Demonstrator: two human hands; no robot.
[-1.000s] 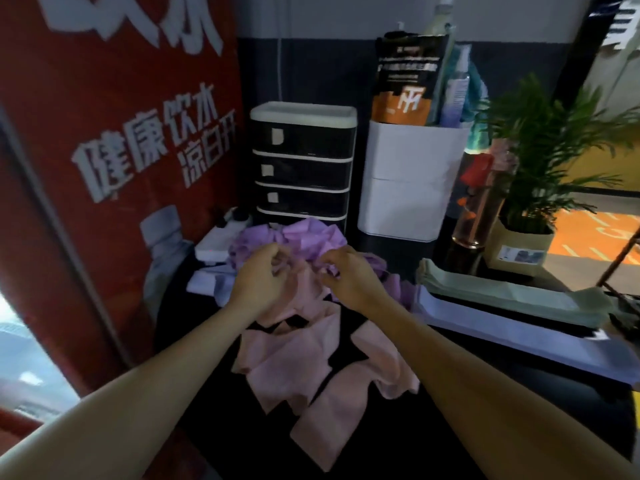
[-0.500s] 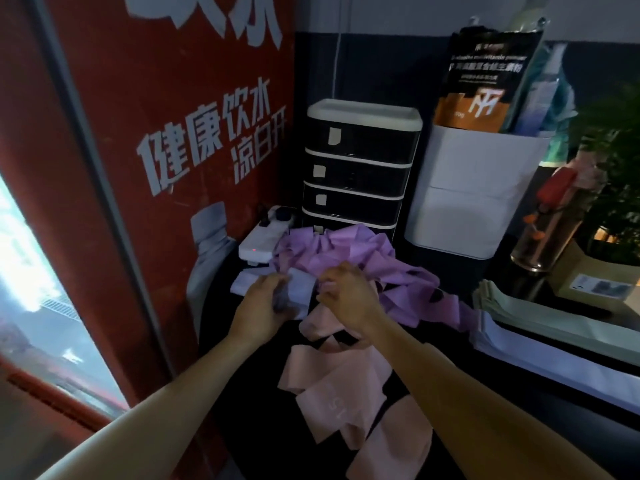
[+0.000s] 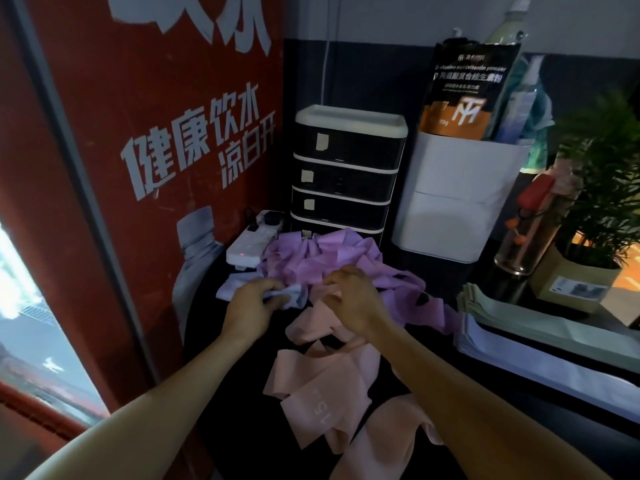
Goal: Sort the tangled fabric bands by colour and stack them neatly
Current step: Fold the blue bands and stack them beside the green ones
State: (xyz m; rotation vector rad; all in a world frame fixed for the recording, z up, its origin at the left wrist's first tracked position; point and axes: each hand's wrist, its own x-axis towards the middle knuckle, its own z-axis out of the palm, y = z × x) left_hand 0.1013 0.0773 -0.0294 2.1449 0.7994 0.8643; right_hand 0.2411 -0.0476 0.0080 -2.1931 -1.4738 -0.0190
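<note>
A tangled heap of fabric bands lies on the dark table [image 3: 242, 393]. Purple bands [image 3: 325, 258] are bunched at the back, pink bands [image 3: 325, 386] spread toward me, and a pale blue-white band [image 3: 294, 296] lies at the heap's left edge. My left hand [image 3: 251, 306] grips that pale band with curled fingers. My right hand [image 3: 353, 299] has its fingers curled into the pink and purple fabric beside it. To the right lie flat stacks of pale green bands [image 3: 540, 323] and light blue bands [image 3: 554, 362].
A black drawer unit [image 3: 346, 178] and a white bin [image 3: 460, 199] stand behind the heap. A white power strip [image 3: 251, 244] lies at the back left. A glass bottle [image 3: 533, 230] and a potted plant [image 3: 595, 202] stand at right. A red panel [image 3: 156, 150] walls the left side.
My view has swung left, then back a little to the right. Both hands moved from the heap's middle to its left edge, and my left hand took hold of the pale band.
</note>
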